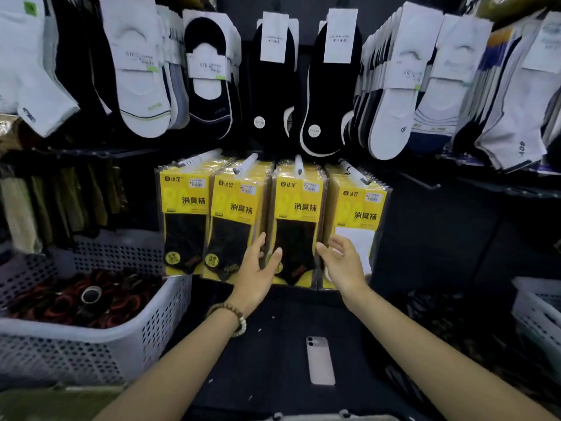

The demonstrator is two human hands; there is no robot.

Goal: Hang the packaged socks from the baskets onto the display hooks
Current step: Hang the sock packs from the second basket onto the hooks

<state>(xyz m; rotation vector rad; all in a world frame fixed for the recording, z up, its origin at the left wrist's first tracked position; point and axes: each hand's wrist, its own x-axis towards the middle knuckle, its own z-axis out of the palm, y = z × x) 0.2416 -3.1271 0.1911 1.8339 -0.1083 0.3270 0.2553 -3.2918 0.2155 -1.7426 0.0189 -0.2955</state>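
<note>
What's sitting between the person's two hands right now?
In the head view, a hanging stack of yellow sock packs with black socks sits between the left hand and right hand.

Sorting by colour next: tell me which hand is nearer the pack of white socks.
Right. The right hand overlaps the lower left of the white sock pack; the left hand is farther off, to its left.

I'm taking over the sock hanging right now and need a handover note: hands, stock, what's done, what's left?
Left hand: open, empty, at the left edge of the third yellow pack stack.
Right hand: open, empty, at that stack's right edge.
Done: four hooks each carry a stack.
Left: the left basket holds dark and red goods, contents unclear; a right basket shows at the frame edge. Nothing is in hand, so probably fetch the next pack.
</note>
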